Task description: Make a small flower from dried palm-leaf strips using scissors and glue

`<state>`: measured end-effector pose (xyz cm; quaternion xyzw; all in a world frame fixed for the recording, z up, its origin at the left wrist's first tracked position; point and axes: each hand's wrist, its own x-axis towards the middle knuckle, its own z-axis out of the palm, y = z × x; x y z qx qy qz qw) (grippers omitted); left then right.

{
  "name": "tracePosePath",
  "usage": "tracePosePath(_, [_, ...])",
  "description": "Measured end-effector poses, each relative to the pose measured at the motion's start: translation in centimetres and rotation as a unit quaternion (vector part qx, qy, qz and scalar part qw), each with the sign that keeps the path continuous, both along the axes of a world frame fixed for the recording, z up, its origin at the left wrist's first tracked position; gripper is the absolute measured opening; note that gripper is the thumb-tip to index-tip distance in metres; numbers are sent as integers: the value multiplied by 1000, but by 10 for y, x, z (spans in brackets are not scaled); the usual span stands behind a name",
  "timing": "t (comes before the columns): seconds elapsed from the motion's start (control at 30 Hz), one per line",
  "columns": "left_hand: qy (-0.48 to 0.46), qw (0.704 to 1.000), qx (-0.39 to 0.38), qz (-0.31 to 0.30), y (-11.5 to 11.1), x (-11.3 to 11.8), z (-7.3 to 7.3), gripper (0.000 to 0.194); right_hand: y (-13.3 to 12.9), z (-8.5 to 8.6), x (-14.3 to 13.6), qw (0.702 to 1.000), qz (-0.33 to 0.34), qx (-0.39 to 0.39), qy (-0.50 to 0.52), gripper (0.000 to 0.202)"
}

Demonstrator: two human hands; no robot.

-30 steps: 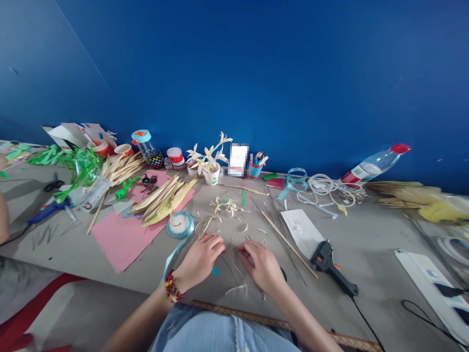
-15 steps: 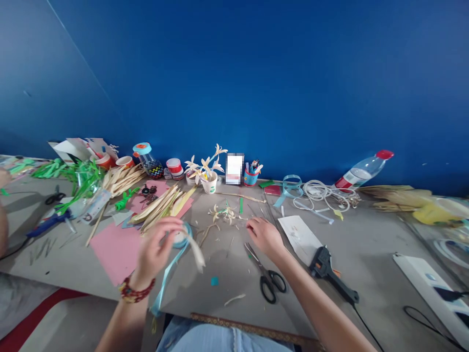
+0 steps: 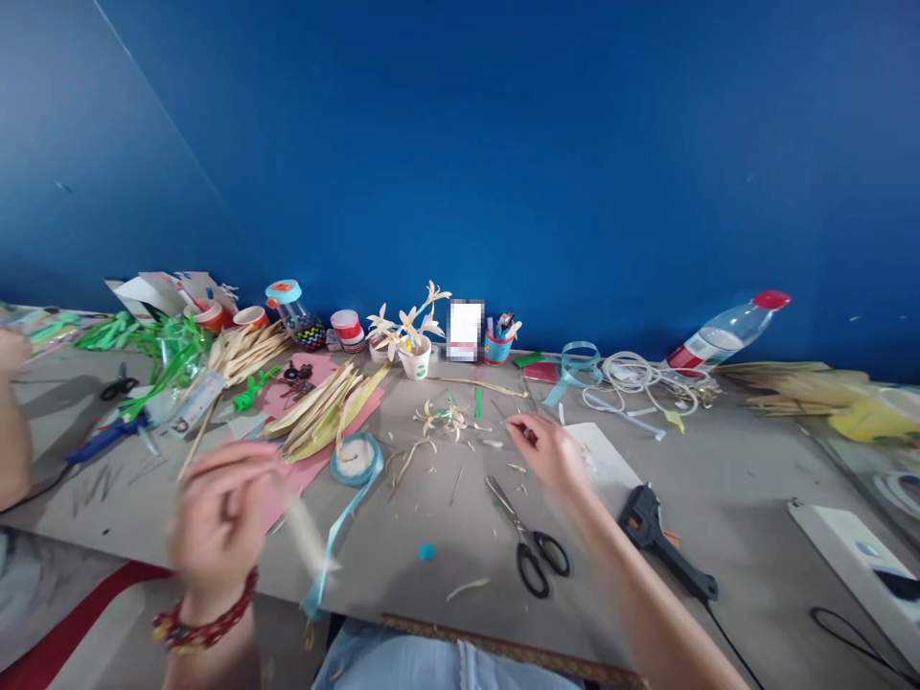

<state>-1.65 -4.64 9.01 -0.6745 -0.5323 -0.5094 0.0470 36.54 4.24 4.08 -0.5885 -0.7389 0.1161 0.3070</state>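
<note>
My left hand [image 3: 219, 513], with a red beaded bracelet at its wrist, pinches a pale dried husk strip [image 3: 306, 537] that hangs down to the right, blurred by motion. My right hand [image 3: 542, 450] is low over the table with its fingers curled; whatever it holds, if anything, I cannot make out. Pale husk flowers [image 3: 446, 419] lie just left of it. Black-handled scissors [image 3: 528, 541] rest below it with their tips pointing away from me. A roll of light blue ribbon [image 3: 357, 458] lies between the hands, its loose end trailing to the table's near edge.
Dried husks [image 3: 327, 412] lie on pink paper at left. A paper cup of husk flowers [image 3: 415, 359] stands by the wall. A glue gun [image 3: 661, 541], a power strip [image 3: 855, 565] and a tilted bottle [image 3: 725, 335] are at right. Another person's arm [image 3: 11, 431] is at far left.
My left hand has swung left and toward me with the husk strip, uncovering the ribbon roll. My right hand has shifted slightly right, and the whole view has moved a little.
</note>
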Motion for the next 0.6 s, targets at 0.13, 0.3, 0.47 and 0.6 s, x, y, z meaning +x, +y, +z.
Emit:
tracePosePath(0.13, [167,962,-5,-218,26,50,1,28,-21,12,6,999,-9,3,46,24])
tracePosePath(0.3, [139,953,7,-268,37,80,0,28,-25,10,20,996,-9,-25,85,21])
tracePosePath(0.47, [188,931,-77,-302,37,111,-12,23,-20,19,26,990,28,-71,116,21])
tracePosePath(0.6, [248,903,-207,-283,29,139,-45,19,-20,44,19,981,45,-91,167,24])
